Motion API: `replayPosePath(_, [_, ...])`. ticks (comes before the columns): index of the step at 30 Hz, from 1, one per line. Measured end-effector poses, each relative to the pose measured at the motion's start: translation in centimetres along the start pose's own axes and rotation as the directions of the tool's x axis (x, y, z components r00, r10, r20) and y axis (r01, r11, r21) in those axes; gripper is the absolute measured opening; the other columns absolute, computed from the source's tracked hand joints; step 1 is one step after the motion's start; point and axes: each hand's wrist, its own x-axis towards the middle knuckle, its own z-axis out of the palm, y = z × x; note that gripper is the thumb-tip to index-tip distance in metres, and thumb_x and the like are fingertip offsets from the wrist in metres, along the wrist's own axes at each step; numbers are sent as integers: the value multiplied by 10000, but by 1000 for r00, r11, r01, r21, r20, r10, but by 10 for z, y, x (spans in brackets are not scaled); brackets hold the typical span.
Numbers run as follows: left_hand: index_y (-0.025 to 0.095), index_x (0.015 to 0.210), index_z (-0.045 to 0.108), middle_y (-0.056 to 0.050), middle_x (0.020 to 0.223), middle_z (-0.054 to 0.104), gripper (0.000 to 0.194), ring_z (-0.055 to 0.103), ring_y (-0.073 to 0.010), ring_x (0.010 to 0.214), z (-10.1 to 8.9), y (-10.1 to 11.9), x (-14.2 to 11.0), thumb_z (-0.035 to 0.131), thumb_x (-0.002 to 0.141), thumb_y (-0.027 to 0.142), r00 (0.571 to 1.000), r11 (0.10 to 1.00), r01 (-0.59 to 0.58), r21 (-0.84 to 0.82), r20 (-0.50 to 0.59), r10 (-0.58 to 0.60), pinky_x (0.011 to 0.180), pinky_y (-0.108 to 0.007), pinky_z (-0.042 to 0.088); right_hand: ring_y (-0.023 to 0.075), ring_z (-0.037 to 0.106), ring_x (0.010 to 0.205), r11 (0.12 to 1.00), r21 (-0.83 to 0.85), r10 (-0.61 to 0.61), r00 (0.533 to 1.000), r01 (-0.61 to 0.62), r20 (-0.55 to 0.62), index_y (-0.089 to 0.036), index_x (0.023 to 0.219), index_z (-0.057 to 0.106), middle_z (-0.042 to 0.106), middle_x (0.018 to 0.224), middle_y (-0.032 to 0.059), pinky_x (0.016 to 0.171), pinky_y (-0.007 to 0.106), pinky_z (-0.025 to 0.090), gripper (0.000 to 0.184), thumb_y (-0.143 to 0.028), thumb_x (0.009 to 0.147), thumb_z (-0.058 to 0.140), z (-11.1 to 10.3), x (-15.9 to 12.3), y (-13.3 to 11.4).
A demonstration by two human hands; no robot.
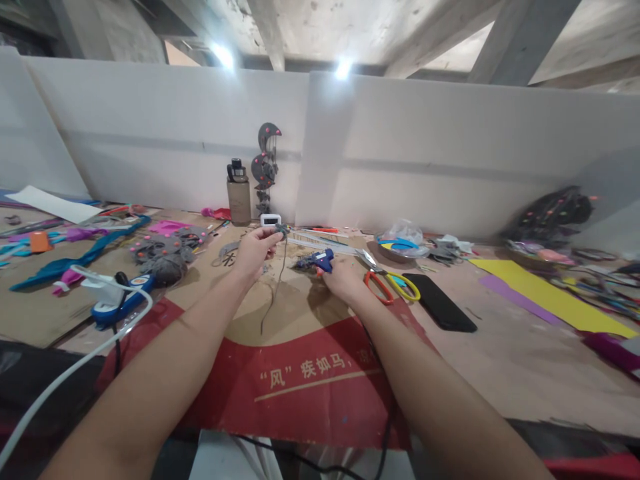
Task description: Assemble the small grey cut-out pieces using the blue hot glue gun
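Observation:
My left hand [254, 251] is raised over the cardboard-covered table [310, 313], its fingers pinched on a small grey felt piece [281, 231] from which a thin dark strand [274, 293] hangs down to the cardboard. My right hand [343, 277] rests lower on the table and is closed round the handle of a blue glue gun [320, 261], whose nozzle points left toward the felt piece. The two hands are about a hand's width apart.
Orange and yellow scissors [390, 285] and a black phone [440, 303] lie right of my right hand. Yellow and purple sheets [545, 293] spread at right. A bottle [239, 193] and a grey felt ornament [265, 167] stand at the wall. A power strip [117, 297] and felt scraps lie left.

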Motion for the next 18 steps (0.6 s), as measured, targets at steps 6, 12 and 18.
replayPosePath(6, [158, 728, 607, 38, 560, 509, 192, 389, -55, 452, 13, -3, -10, 706, 617, 279, 992, 983, -123, 137, 15, 122, 426, -202, 260, 229, 532, 978, 864, 471, -67, 968, 177, -242, -175, 933, 467, 566, 1032, 129, 870, 408, 413, 223, -326, 773, 505, -8, -9, -23])
replayPosePath(12, [148, 710, 642, -10, 641, 605, 123, 513, -100, 572, 25, -2, -23, 685, 624, 224, 976, 929, -217, 300, 98, 196, 541, -225, 379, 120, 595, 762, 290, 957, -138, 990, 16, 25, -243, 1035, 307, 584, 964, 21, 730, 305, 489, 469, -292, 682, 612, 8, -14, -51])
replayPosePath(18, [139, 695, 614, -2, 625, 595, 163, 519, -95, 548, 27, -6, -22, 712, 593, 221, 988, 964, -150, 220, 70, 138, 531, -230, 407, 107, 501, 634, 545, 825, -87, 988, 152, -125, -211, 935, 428, 518, 727, -33, 583, 236, 431, 261, -337, 745, 554, 5, -17, -46])
